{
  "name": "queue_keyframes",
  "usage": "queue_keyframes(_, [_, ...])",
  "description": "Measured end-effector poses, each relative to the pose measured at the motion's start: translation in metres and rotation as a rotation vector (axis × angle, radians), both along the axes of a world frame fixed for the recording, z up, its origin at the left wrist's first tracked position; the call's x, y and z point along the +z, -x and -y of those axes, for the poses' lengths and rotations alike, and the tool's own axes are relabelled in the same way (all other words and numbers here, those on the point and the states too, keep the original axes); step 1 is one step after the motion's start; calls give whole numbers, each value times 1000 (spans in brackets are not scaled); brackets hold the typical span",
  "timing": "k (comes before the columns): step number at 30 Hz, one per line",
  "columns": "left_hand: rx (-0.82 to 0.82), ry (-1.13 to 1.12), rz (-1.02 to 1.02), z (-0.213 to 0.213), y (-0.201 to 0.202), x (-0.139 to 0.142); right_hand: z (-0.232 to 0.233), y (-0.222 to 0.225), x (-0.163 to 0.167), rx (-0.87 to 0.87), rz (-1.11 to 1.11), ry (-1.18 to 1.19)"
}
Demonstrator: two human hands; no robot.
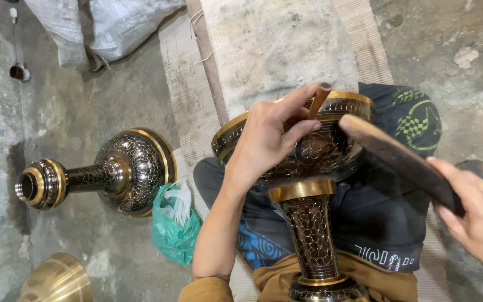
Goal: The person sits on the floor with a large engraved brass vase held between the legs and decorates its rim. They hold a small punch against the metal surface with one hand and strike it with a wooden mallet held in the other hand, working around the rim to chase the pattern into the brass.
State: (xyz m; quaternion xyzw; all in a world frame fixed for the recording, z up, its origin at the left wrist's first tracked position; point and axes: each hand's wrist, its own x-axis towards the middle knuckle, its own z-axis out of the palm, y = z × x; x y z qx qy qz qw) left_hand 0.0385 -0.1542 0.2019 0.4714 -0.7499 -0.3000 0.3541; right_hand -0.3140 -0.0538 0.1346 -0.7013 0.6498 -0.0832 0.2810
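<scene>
A dark engraved brass vase (308, 223) with gold bands lies across my lap, its wide bowl pointing away from me. My left hand (272, 137) rests on the bowl and pinches a thin metal chisel (318, 100) against the gold rim. My right hand (476, 215) grips a flat dark wooden mallet (398, 159), its far end close beside the chisel's top.
A second engraved vase part (107, 170) lies on the concrete floor at left. A green plastic bag (175, 226) sits beside my knee. A plain brass piece (57, 279) shows at bottom left. White sacks (102, 28) and woven mats (275, 45) lie ahead.
</scene>
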Motion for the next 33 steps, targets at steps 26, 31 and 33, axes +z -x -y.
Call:
queue_keyframes(26, [353, 4, -152, -32, 15, -7, 145, -14, 48, 362, 383, 445])
queue_keyframes(31, [483, -88, -279, -43, 25, -12, 151, -44, 102, 571, -62, 649])
queue_keyframes(33, [491, -49, -377, -46, 28, -13, 150, -60, 116, 556, -35, 659])
